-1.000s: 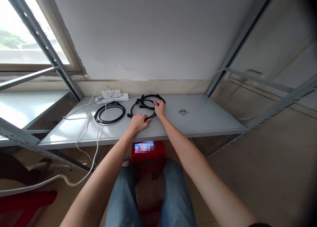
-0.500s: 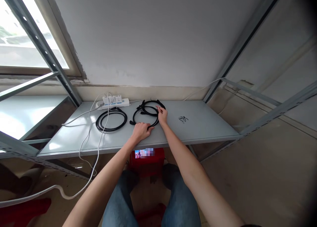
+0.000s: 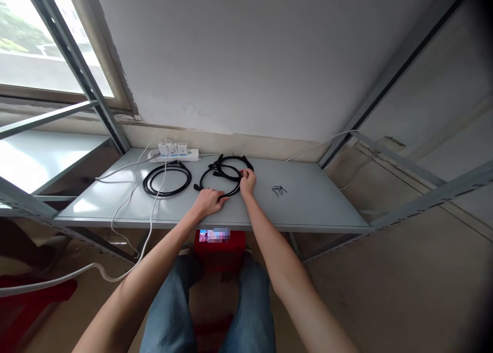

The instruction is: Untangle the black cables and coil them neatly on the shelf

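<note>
Quick pic from my head cam, sat at the shelf w/ both arms out. My L hand [image 3: 209, 201] is palm down at the bottom of the black cable loops [image 3: 220, 178], fingers curled over the lower ring around 6 o'clock. Hand's fairly narrow, touching the cable for sure, but can't tell if it's actually gripping or just resting there. My R hand [image 3: 247, 182] is at about 3 o'clock on the loops, narrow pinch, fingertips [image 3: 242, 172] holding the cable where the two rings cross.

The loops lie flat on the steel shelf [image 3: 304, 209], near the front edge, roughly mid-shelf. Two rings overlap, w/ black plug ends poking out at about 9 and 11 o'clock. Can't tell if it's one cable or two.

Next to them at 9 o'clock, just beside but not touching, there's a separate black cable coil [image 3: 167, 179]. Behind that, around 11 o'clock from my hands, a white power strip [image 3: 173, 153] sits against the wall, w/ white cords [image 3: 134, 174] running over the shelf and down past the front edge. Small black squiggle [image 3: 279, 191] on the shelf at 3 o'clock from my R hand, too small to ID. Below the shelf, between my jeans [image 3: 169, 312], is a red plastic box [image 3: 219, 250] w/ a blurred patch [image 3: 213, 235] on it.
</note>
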Action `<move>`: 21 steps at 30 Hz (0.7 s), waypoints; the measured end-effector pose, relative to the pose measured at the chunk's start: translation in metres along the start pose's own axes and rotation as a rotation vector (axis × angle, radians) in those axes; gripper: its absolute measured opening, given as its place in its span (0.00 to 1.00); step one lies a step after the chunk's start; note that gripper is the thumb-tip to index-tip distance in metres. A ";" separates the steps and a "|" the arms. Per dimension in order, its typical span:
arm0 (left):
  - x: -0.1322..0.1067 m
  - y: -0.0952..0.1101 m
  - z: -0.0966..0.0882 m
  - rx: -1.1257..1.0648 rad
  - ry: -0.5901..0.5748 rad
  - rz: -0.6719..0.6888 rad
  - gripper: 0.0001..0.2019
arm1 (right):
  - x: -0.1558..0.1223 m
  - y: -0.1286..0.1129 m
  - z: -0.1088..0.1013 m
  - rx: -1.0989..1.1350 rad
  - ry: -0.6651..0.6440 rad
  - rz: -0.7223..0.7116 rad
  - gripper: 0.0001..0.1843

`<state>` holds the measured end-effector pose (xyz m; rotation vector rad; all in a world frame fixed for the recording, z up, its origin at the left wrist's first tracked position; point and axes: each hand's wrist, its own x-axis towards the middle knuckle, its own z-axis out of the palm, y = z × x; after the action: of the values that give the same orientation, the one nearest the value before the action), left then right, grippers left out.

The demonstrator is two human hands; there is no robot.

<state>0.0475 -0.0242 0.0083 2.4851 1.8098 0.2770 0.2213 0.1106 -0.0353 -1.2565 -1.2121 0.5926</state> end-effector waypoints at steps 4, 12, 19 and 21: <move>0.000 0.001 0.000 -0.005 -0.008 -0.018 0.26 | 0.002 0.000 -0.003 -0.031 0.012 0.003 0.13; -0.002 0.000 -0.003 -0.018 -0.003 0.001 0.27 | 0.007 0.004 -0.003 -0.017 0.025 0.107 0.19; -0.002 -0.003 -0.003 -0.025 -0.010 0.027 0.26 | 0.004 -0.004 0.000 -0.103 0.009 0.018 0.18; -0.003 -0.003 -0.003 -0.037 -0.021 0.022 0.26 | 0.002 -0.007 0.001 -0.126 0.009 0.001 0.16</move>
<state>0.0429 -0.0262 0.0106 2.4750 1.7541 0.2812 0.2194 0.1107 -0.0284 -1.3640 -1.2568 0.5171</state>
